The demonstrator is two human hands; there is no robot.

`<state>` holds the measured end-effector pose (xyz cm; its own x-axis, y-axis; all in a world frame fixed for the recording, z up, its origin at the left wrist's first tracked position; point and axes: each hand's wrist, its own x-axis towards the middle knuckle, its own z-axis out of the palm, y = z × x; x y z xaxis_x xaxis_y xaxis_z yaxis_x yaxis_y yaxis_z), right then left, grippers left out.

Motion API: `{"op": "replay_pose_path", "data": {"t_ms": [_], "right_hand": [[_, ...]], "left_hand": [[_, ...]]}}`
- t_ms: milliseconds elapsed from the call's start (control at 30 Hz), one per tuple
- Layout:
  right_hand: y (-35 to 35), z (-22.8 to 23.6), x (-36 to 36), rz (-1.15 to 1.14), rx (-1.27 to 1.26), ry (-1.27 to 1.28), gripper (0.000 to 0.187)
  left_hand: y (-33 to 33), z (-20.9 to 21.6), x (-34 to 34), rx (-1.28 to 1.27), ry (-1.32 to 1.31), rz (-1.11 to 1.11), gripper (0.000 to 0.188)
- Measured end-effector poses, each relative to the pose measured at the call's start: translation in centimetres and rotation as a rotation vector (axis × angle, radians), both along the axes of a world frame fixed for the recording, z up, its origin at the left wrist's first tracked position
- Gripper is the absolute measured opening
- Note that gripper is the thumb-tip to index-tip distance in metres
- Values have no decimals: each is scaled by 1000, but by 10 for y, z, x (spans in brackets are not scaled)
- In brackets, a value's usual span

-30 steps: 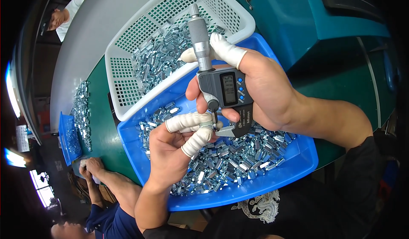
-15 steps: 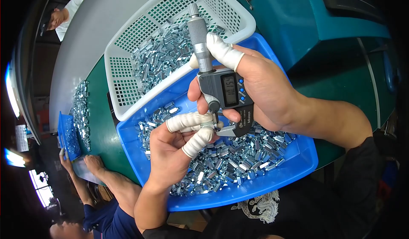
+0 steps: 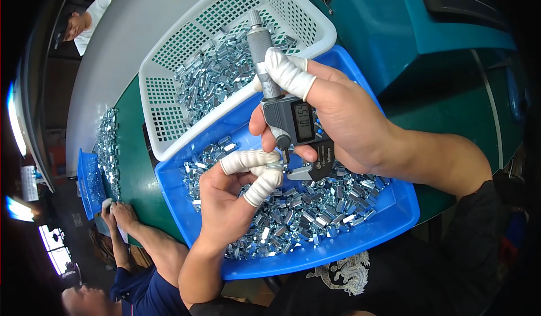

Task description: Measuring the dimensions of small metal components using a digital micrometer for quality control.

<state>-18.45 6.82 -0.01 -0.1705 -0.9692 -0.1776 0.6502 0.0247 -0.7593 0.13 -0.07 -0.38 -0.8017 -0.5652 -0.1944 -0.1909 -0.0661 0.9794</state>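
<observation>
My right hand (image 3: 360, 124) is wrapped round a digital micrometer (image 3: 280, 118), with its barrel pointing up and its white-covered thumb on the thimble. A small silvery metal piece (image 3: 275, 165), probably a hex coupling nut, is pinched between the covered thumb and forefinger of my left hand (image 3: 225, 206). It sits close beside the micrometer's spindle; the fingertips hide most of it, and I cannot tell whether it touches. Beneath both hands is a blue tray (image 3: 321, 258) holding many shiny hex coupling nuts (image 3: 304, 220).
A white perforated basket (image 3: 147, 110) of similar nuts overlaps the tray's far side. More nuts (image 3: 107, 147) lie on the green table (image 3: 132, 164) at left, beside a small blue bin (image 3: 90, 183). A co-worker's hands (image 3: 121, 211) are there. Teal equipment (image 3: 366, 28) stands at far right.
The metal piece in my left fingers has shifted slightly left from the micrometer's jaws. My right thumb has slid down and left along the thimble. The co-worker's hands have come together.
</observation>
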Motion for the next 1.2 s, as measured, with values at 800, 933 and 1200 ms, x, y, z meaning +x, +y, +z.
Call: {"op": "replay_pose_path", "data": {"t_ms": [800, 933, 1200], "right_hand": [[0, 0, -1, 7, 52, -61, 48], [0, -2, -2, 28, 40, -45, 49], [-1, 0, 0, 35, 28, -56, 48]], "left_hand": [[10, -7, -12, -985, -329, -392, 28], [9, -9, -13, -867, -313, -394, 25], [5, -6, -9, -615, -193, -207, 17]]}}
